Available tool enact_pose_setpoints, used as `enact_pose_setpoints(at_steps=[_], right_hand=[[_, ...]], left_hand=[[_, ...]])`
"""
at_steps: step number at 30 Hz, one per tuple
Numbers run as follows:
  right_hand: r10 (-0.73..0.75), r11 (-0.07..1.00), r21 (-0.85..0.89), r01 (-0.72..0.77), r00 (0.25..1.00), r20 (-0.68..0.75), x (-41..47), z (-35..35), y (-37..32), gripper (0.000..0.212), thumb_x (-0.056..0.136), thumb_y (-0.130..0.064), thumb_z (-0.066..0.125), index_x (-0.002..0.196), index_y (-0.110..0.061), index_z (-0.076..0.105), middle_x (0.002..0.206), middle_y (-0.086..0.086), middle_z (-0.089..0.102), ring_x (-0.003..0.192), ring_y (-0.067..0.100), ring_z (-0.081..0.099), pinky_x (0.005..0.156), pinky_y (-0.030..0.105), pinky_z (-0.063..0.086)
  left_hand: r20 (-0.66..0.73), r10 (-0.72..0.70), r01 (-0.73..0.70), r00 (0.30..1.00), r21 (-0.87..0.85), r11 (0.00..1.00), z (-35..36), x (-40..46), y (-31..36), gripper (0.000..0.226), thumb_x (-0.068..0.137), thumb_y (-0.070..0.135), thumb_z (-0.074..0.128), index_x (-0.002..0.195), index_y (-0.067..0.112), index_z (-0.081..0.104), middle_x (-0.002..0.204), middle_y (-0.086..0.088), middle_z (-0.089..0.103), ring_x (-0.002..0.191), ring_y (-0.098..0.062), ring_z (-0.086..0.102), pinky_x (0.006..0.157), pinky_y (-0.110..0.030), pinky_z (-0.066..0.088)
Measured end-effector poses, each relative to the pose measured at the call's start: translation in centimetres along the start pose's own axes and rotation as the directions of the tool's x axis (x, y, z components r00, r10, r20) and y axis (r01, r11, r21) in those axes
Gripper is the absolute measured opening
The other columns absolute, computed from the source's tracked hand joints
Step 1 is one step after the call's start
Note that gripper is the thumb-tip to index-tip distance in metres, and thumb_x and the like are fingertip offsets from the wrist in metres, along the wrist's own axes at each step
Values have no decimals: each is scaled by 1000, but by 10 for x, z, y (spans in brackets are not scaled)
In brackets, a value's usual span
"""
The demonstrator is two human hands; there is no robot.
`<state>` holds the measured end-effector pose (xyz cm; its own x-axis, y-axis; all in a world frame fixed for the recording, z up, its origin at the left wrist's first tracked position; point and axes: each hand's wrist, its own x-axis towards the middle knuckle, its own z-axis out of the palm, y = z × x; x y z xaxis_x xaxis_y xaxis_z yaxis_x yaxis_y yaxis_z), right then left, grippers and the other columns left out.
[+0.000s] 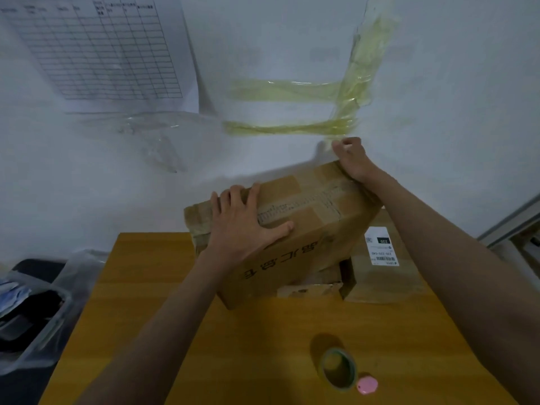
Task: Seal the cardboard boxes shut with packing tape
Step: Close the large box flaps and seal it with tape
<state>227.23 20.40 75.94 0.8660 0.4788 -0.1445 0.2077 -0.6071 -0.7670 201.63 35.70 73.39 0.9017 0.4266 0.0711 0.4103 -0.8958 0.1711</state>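
The right hand [352, 159] hides the cardboard box's [306, 229] far corner; its printed label text is blurred.

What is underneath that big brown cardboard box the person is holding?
The big brown cardboard box sits tilted on smaller cardboard boxes, one carrying a white shipping label, all on the yellow wooden table. Its underside and whatever lies further beneath are hidden.

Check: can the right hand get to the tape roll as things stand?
Probably yes. The tape roll stands alone on the near table, with only a small pink thing beside it. The right hand is up at the box's far corner and would have to let go first.
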Motion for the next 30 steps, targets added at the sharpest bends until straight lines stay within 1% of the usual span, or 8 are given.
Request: enact_pose_setpoints(at_steps=[7, 10, 15, 18, 22, 25, 28, 30], right_hand=[[187, 890, 370, -265, 954, 232, -38, -5, 49, 56, 103, -60, 27, 111, -17, 61, 102, 3, 68, 87, 16, 67, 74, 26, 54], [372, 780, 491, -388, 918, 135, -66, 14, 71, 37, 109, -11, 31, 76, -13, 48, 85, 6, 54, 66, 12, 50, 45, 12, 45], [394, 627, 692, -358, 912, 114, -120, 12, 47, 60, 106, 0, 29, 51, -8, 50, 31, -5, 45, 29, 3, 44, 55, 23, 36], [386, 641, 713, -285, 922, 22, -117, 27, 90, 38, 108, -21, 36, 80, -11, 59, 52, -6, 63, 56, 14, 59, 52, 22, 48], [497, 587, 652, -481, 849, 179, -133, 53, 136, 65, 98, -66, 38, 134, -14, 54, 123, 11, 60, 113, 33, 58, 96, 51, 52], [507, 482, 650, -588, 792, 340, -163, 60, 139, 72, 93, -65, 52, 138, -9, 47, 131, 23, 55, 110, 41, 61, 83, 51, 54], [410, 346, 748, -567, 808, 422, -178, 68, 142, 109, 48, -43, 97, 140, -19, 42, 135, 29, 47, 113, 50, 61, 88, 55, 56], [328, 291, 803, -520, 843, 427, -184, 77, 135, 86, 66, -49, 88, 137, -18, 50, 137, 25, 50, 118, 43, 59, 98, 55, 50]], left_hand=[[2, 43, -43, 999, -9, 999, 2, -3, 0, 125, 61, 103, 6, 158, 24, 19, 146, -11, 32, 138, -35, 30, 122, -58, 12], [-1, 42, -42, 999, -46, 998, 0, -10, -6, 126, 61, 104, 11, 159, 26, 18, 151, -8, 28, 142, -33, 26, 123, -58, 7], [126, 263, -257, 957, -62, 964, -7, -17, -3, 136, 47, 110, 29, 161, 40, 5, 163, -6, 8, 153, -28, 3, 122, -61, -9], [216, 294, -298, 931, -12, 954, -22, -9, -3, 131, 53, 98, 52, 160, 40, 5, 161, -9, 11, 149, -32, 9, 124, -57, 5], [190, 322, -315, 928, -65, 947, -41, -5, 3, 120, 63, 75, 78, 158, 40, 14, 152, -9, 22, 140, -31, 20, 118, -49, 19], [129, 356, -344, 926, -107, 933, -57, -16, -1, 121, 62, 69, 82, 158, 40, 15, 149, -7, 23, 138, -29, 22, 118, -49, 21], [43, 477, -476, 878, -36, 879, -75, -41, -20, 125, 57, 77, 74, 159, 37, 14, 146, -9, 24, 137, -28, 22, 120, -54, 21], [3, 569, -569, 822, 36, 822, -82, -64, -45, 132, 55, 80, 72, 162, 29, 13, 147, -14, 25, 140, -32, 22, 122, -61, 14]])
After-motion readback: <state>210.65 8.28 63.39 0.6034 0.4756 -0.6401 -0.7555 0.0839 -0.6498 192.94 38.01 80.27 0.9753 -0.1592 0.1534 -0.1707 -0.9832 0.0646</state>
